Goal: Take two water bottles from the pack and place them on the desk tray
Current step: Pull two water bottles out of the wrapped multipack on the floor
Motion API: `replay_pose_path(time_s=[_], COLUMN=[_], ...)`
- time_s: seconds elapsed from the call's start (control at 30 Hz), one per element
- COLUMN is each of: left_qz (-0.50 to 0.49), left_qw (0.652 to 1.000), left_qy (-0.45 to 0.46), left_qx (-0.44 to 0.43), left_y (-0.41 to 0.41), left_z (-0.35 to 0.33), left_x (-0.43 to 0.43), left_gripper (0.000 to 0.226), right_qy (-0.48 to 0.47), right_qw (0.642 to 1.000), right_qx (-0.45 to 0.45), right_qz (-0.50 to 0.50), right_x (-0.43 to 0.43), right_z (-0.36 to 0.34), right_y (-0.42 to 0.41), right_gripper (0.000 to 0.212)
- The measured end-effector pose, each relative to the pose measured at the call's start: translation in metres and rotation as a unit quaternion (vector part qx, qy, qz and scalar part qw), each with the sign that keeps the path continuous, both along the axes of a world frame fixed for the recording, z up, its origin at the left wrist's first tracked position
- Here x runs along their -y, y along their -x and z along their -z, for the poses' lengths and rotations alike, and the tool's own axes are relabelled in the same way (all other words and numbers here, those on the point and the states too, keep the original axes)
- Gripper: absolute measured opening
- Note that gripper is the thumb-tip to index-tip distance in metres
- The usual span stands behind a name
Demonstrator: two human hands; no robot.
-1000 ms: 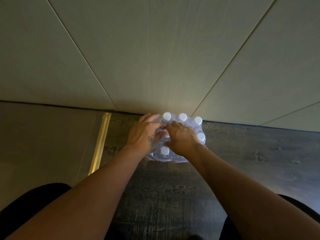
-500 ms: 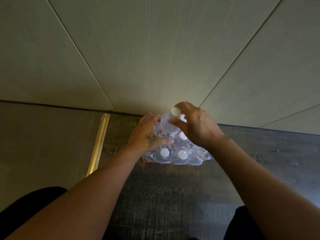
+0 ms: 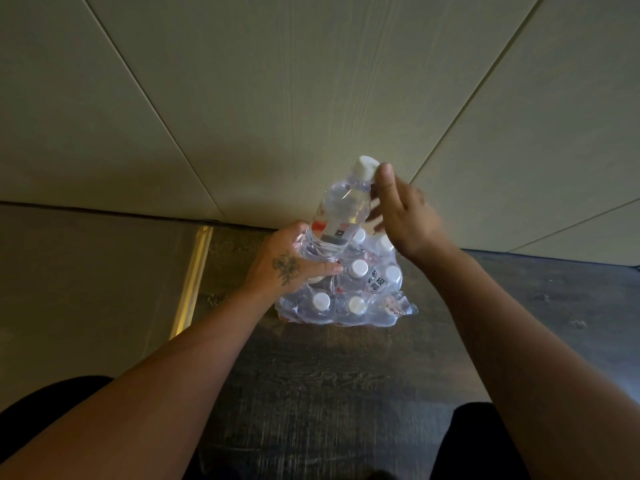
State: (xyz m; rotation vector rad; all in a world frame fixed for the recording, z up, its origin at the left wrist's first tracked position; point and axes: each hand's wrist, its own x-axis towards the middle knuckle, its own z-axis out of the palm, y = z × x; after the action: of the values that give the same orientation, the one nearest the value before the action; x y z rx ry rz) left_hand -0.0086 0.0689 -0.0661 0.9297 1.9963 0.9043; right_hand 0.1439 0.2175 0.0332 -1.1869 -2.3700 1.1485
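Two bare forearms are reaching in from the bottom edge, both cut off at the elbows, and dark clothing is showing only as slivers in the lower corners. Much of the pack (image 3: 349, 292) is sitting hidden behind the left hand (image 3: 287, 265), and the crumpled clear wrap is making it hard to count the bottles inside; several white caps are poking up through it. The pack is resting on a dark wood-grain floor (image 3: 329, 375), close against a pale panelled wall (image 3: 277, 98), with a brass-coloured strip (image 3: 192, 282) lying to its left. One water bottle (image 3: 343, 209) is standing out above the pack, tilted with its white cap toward the upper right; it is clear plastic, with a label showing red at the left edge and a dark band with a small square mark, too blurred to read. The left hand's fingers are wrapping around the bottle's lower end and the torn wrap. The right hand (image 3: 405, 216) is sitting beside the bottle's neck, fingers spread loose, thumb near the cap; whether it is gripping cannot be told. A round sticker on the pack is carrying characters too small to read.
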Motion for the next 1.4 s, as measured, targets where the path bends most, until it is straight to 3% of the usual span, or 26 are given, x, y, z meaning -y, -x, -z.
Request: replay_pose_path(time_s=[0.07,0.13,0.23,0.3,0.5,0.67,0.8,0.93,1.13,1.4], left_qz=[-0.008,-0.023,-0.052,-0.064,-0.075,-0.063,-0.060,-0.057,-0.043,-0.007], left_qw=[1.000,0.999,0.996,0.996,0.995,0.995,0.995,0.990,0.980,0.972], left_qy=[-0.004,-0.014,-0.031,-0.029,-0.030,-0.035,-0.031,-0.038,-0.063,-0.079], left_qx=[0.022,0.045,0.064,0.059,0.058,0.065,0.076,0.125,0.185,0.222], left_y=[0.002,0.003,0.002,0.002,0.000,-0.002,-0.001,0.001,0.003,-0.004], left_z=[-0.003,-0.005,-0.009,-0.011,-0.018,-0.022,-0.025,-0.035,-0.046,-0.054], left_x=[-0.001,-0.002,-0.005,-0.006,-0.006,-0.005,-0.003,-0.006,-0.007,-0.008], left_gripper=[0.058,0.062,0.073,0.081,0.075,0.089,0.073,0.063,0.087,0.118], right_qy=[0.040,0.047,-0.064,-0.127,-0.180,-0.156,-0.121,-0.125,-0.130,-0.172], right_qw=[0.998,0.995,0.966,0.934,0.912,0.938,0.950,0.968,0.991,0.984], right_qx=[0.050,0.085,0.232,0.306,0.341,0.286,0.254,0.188,0.031,-0.022], right_qz=[-0.002,-0.013,-0.093,-0.135,-0.139,-0.117,-0.133,-0.108,-0.028,-0.027], right_x=[-0.001,0.002,0.009,0.019,0.036,0.032,0.012,-0.013,-0.026,-0.031], right_z=[0.011,0.021,0.041,0.057,0.087,0.099,0.080,0.017,-0.067,-0.054], right_y=[-0.004,-0.006,-0.008,-0.009,-0.013,-0.020,-0.020,-0.021,-0.025,-0.023], right_gripper=[0.081,0.070,0.035,0.025,0.049,0.035,0.037,0.044,0.035,0.031])
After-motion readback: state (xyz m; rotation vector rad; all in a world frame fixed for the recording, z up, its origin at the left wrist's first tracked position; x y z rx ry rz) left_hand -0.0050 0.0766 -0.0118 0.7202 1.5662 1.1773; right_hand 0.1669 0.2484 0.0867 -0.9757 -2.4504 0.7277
